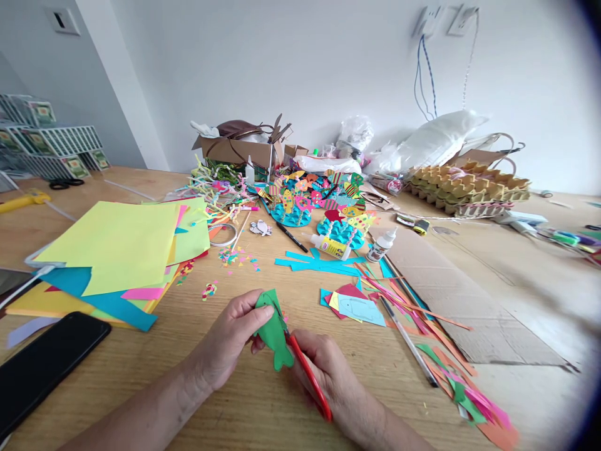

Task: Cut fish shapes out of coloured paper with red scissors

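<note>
So the cardboard box (pixel 220 150) sat at the upper middle of the frame with a brown bag (pixel 239 129) and some white stuff (pixel 205 130) poking out the top. Off to its right, a clear plastic bag (pixel 355 133) held a jumble I couldn't make out. Egg cartons (pixel 469 186) were stacked at the upper right, and mid-frame two blue egg-carton pieces (pixel 292 217) had colourful paper fish (pixel 361 222) up on them, with a yellow-labelled glue bottle (pixel 331 246) lying near the right one. As for the fingers: the left hand (pixel 232 329), lower middle, had its thumb and fingers pinched tight on a green paper fish (pixel 272 332), thumb on top near the head, tail toward the bottom of the frame. The right hand (pixel 326 363), just right of that, had its fingers wrapped around red-handled scissors (pixel 310 378), blades at the fish's right edge. Couldn't really tell how far apart the blades were, or which fingers sat in the loops.
</note>
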Motion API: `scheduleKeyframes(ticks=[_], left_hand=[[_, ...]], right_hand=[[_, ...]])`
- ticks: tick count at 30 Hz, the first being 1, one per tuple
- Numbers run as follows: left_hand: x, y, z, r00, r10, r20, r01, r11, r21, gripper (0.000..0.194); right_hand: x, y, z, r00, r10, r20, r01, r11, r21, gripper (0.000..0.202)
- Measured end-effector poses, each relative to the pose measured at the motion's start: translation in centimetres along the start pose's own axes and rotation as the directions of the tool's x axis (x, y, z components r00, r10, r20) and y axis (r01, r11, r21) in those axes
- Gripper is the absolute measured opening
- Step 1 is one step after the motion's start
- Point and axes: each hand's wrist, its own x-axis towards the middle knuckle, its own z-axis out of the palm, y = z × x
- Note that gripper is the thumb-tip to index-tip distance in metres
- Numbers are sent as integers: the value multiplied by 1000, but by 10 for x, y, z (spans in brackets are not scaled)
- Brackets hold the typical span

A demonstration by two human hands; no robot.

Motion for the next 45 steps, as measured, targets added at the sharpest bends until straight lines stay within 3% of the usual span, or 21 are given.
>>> scheduleKeyframes(ticks=[14, 20, 31, 45], left_hand=[[-1, 1, 1, 1000, -7, -9, 8, 999, 41, 20], [0, 1, 0, 1000, -30, 5, 29, 998, 47, 20], [-1, 5, -1, 999, -54, 3, 54, 998, 27, 19], [0, 2, -1, 999, -30, -11, 30, 998, 46, 20]], right_hand=[[0, -12, -2, 998, 61, 29, -62, 998, 25, 43], [-1, -3, 0, 1000, 24, 2, -24, 1000, 7, 45], [0, -10, -2, 1000, -6, -7, 6, 999, -43, 53], [0, -12, -3, 1000, 22, -5, -22, 999, -23, 41]])
